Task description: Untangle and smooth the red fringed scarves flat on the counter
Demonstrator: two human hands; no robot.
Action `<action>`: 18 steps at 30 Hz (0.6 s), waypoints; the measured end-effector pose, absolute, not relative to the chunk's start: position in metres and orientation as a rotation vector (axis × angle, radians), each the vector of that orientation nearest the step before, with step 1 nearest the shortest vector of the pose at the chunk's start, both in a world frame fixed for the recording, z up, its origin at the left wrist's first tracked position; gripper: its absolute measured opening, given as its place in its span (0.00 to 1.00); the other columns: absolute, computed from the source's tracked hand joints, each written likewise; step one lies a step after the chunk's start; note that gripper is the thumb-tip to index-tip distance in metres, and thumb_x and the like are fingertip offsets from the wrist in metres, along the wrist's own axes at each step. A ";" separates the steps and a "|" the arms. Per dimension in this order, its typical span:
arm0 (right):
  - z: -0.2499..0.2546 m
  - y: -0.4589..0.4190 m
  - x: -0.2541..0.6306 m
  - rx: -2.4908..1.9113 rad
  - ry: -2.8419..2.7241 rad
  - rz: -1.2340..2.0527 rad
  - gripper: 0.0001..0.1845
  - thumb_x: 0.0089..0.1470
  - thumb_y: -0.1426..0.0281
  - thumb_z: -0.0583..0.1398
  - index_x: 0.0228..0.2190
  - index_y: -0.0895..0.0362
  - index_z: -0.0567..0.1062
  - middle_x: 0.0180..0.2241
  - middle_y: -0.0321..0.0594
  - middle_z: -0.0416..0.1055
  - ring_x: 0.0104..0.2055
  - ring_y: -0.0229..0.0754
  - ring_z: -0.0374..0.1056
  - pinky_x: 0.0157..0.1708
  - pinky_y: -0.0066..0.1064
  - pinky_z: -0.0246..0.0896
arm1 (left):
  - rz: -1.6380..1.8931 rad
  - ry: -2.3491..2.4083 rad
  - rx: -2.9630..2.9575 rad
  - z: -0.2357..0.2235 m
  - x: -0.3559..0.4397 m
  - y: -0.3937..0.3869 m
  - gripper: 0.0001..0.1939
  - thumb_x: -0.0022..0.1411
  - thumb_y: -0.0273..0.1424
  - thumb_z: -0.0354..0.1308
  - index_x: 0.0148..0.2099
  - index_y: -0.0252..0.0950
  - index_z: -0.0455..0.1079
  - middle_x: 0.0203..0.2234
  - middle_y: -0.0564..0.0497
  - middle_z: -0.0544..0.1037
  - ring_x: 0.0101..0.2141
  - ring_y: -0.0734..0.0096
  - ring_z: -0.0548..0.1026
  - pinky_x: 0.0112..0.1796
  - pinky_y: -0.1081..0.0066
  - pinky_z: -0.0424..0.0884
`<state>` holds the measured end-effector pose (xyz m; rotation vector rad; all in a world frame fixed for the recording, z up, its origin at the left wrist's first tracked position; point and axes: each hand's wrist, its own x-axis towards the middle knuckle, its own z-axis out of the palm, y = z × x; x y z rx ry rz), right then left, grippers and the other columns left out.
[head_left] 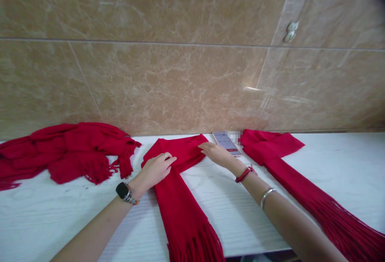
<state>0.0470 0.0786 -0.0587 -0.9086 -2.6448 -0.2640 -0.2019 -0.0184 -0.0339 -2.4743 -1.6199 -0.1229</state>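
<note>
In the middle of the white table lies a red scarf (180, 198), its upper part folded across at an angle and its fringed tail hanging toward the near edge. My left hand (156, 169) is closed on the scarf at the crossing of the fold, fingers bent and partly hidden. At the right end of the folded part, my right hand (215, 153) pinches the cloth's edge with its fingertips. A phone (225, 143) with a lit screen lies just behind my right hand.
On the left a crumpled red fringed scarf (81, 149) lies against the tiled wall (180, 85). To the right is another folded red scarf (288, 173), its long fringe running toward the near right. A small white hook (291, 32) is fixed to the wall.
</note>
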 end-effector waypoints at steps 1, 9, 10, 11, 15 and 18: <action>-0.060 0.081 0.047 -0.888 -2.649 -0.294 0.16 0.58 0.73 0.50 0.46 0.61 0.69 0.45 0.47 0.69 0.47 0.42 0.65 0.46 0.31 0.60 | -0.104 -1.614 -2.491 -0.033 -0.202 -0.019 0.23 0.58 0.19 0.45 0.54 0.37 0.63 0.50 0.46 0.67 0.47 0.66 0.68 0.44 0.69 0.68; -0.074 0.088 0.036 -0.806 -2.541 -0.514 0.15 0.55 0.78 0.51 0.44 0.62 0.70 0.47 0.49 0.67 0.53 0.45 0.59 0.52 0.36 0.55 | -0.005 -1.642 -2.418 -0.037 -0.190 -0.014 0.26 0.54 0.14 0.43 0.54 0.34 0.62 0.47 0.43 0.71 0.47 0.64 0.69 0.46 0.66 0.66; -0.074 0.088 0.035 -0.818 -2.528 -0.523 0.15 0.55 0.78 0.51 0.45 0.63 0.69 0.47 0.49 0.67 0.52 0.45 0.60 0.51 0.35 0.56 | 0.018 -1.681 -2.384 -0.037 -0.187 -0.012 0.24 0.56 0.15 0.43 0.53 0.33 0.63 0.44 0.42 0.73 0.45 0.64 0.71 0.44 0.66 0.67; -0.075 0.088 0.034 -0.837 -2.519 -0.528 0.15 0.55 0.78 0.52 0.45 0.63 0.69 0.47 0.50 0.67 0.51 0.45 0.61 0.50 0.35 0.57 | 0.046 -1.723 -2.359 -0.035 -0.183 -0.011 0.22 0.57 0.16 0.42 0.52 0.32 0.64 0.41 0.41 0.74 0.42 0.63 0.72 0.42 0.65 0.68; -0.073 0.088 0.033 -0.933 -2.491 -0.515 0.13 0.55 0.77 0.53 0.43 0.64 0.70 0.45 0.52 0.68 0.48 0.46 0.64 0.48 0.35 0.59 | 0.107 -1.820 -2.328 -0.017 -0.178 -0.007 0.16 0.61 0.22 0.43 0.45 0.31 0.69 0.33 0.41 0.76 0.37 0.61 0.74 0.40 0.65 0.68; -0.070 0.087 0.035 -0.974 -2.451 -0.467 0.12 0.56 0.77 0.52 0.42 0.63 0.70 0.44 0.52 0.69 0.47 0.45 0.65 0.47 0.34 0.60 | 0.057 -1.833 -2.367 0.000 -0.188 -0.004 0.15 0.62 0.26 0.44 0.45 0.34 0.70 0.36 0.43 0.76 0.39 0.64 0.74 0.41 0.68 0.67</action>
